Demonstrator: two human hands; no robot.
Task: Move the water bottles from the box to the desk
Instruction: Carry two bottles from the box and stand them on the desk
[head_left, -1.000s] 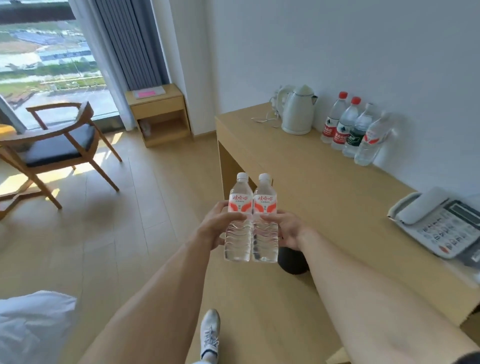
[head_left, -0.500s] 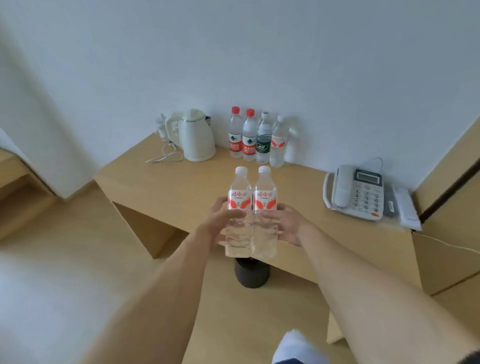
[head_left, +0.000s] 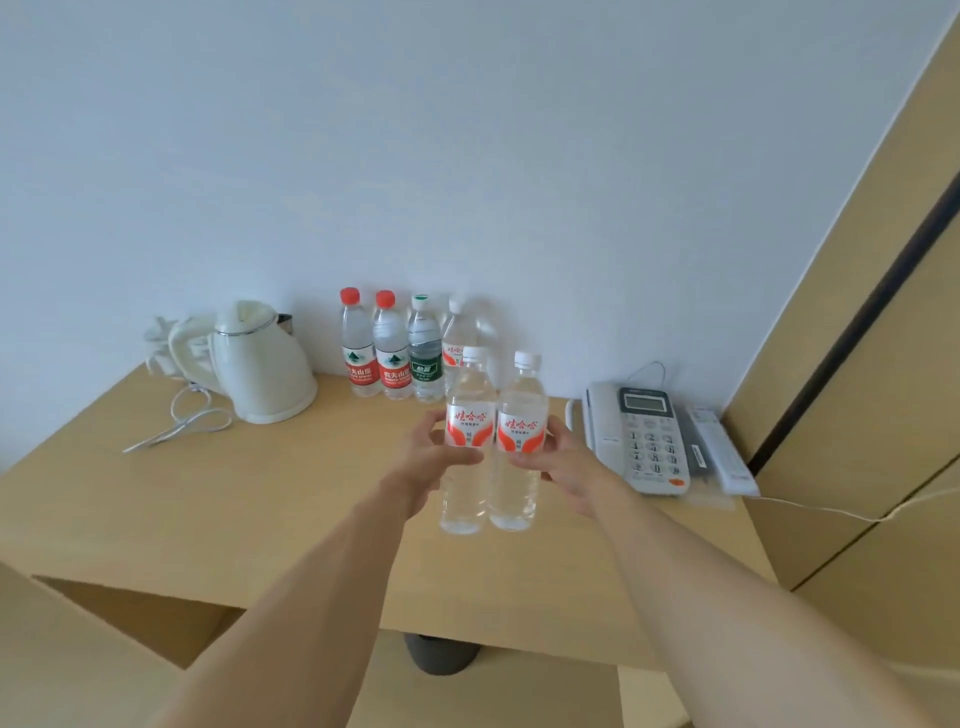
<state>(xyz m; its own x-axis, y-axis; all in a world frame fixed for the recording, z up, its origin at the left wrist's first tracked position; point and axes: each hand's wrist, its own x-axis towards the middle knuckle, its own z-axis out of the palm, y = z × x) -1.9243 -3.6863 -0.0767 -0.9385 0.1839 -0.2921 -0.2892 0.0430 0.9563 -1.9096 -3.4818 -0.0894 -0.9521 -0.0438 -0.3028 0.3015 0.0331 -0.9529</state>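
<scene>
**Two bottles held side by side above the bench**

The left hand (head_left: 436, 457) has its grip curled round the left clear plastic water bottle with a white cap and red-and-white label (head_left: 466, 441); the right hand (head_left: 563, 467) grips the matching right bottle (head_left: 519, 447). Both bottles stand upright, touching each other, held in the air over the light wooden bench (head_left: 260, 493). Fingers behind the bottles are hidden.

Four more bottles stand in a row against the white wall (head_left: 467, 156): two red-capped bottles (head_left: 374, 348), one green-labelled bottle (head_left: 425, 353), and one clear bottle (head_left: 457, 332) partly hidden behind the held pair. One cream electric kettle (head_left: 260, 364) sits to their left, its cord (head_left: 182, 426) loose. One grey desk telephone (head_left: 639, 436) lies right. A dark round bin (head_left: 441, 654) is mostly hidden under the bench edge.
</scene>
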